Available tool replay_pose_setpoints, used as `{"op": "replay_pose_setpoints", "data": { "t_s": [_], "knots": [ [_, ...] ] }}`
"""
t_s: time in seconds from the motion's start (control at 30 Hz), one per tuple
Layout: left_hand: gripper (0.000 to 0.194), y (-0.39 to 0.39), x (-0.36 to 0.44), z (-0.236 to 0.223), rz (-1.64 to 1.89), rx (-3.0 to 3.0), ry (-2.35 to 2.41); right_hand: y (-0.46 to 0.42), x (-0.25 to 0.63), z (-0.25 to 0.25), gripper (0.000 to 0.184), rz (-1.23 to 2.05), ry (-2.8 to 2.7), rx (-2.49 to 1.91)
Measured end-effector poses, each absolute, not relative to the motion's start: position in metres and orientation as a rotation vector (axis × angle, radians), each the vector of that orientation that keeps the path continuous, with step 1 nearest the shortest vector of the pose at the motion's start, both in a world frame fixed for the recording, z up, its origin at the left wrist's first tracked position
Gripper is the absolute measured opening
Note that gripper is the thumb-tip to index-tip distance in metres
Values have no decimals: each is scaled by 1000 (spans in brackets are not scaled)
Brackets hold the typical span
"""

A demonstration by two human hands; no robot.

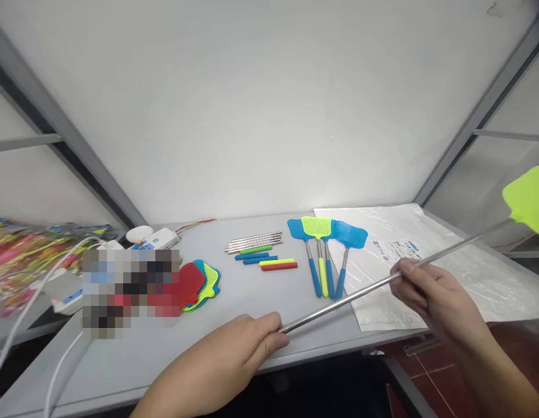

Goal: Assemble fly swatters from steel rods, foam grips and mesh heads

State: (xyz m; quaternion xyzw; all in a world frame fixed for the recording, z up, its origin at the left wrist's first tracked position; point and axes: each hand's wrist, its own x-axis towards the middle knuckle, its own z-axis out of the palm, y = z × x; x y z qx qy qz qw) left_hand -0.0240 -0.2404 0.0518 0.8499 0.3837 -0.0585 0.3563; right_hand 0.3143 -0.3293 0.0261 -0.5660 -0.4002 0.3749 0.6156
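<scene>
A fly swatter with a long steel rod (348, 299) and a yellow-green head (531, 200) slants up to the right across the front of the table. My left hand (247, 348) is closed around the rod's lower end, hiding whatever grip is there. Further along, my right hand (430, 290) pinches the rod between thumb and fingers. Behind the rod lie several assembled swatters with blue heads (351, 234) and one yellow-green head (317, 227). Loose steel rods (254, 241), a red handle tube (279, 266), blue tubes (252, 256) and a green tube (256, 249) rest left of them.
Loose swatter heads, a red one (193, 284) on top, lie at the left beside a blurred-out patch. A power strip (160, 238) and white cables (23, 325) are further left. A white plastic bag (395, 296) covers the table's right side. A pale wall (252, 116) stands behind.
</scene>
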Motion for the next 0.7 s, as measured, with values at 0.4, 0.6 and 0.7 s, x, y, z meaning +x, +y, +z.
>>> {"op": "replay_pose_setpoints", "data": {
  "t_s": [0.4, 0.6, 0.7],
  "knots": [
    [39, -303, -39, 50, 57, 2140, 1041, -337, 224, 18, 40, 1080, -1093, -1259],
    [37, -304, -65, 49, 19, 2161, 1056, -345, 237, 24, 49, 1005, -1035, -1389],
    [36, -306, -85, 56, 12, 2123, 1068, -349, 264, 30, 53, 885, -889, -1353]
  ]
}}
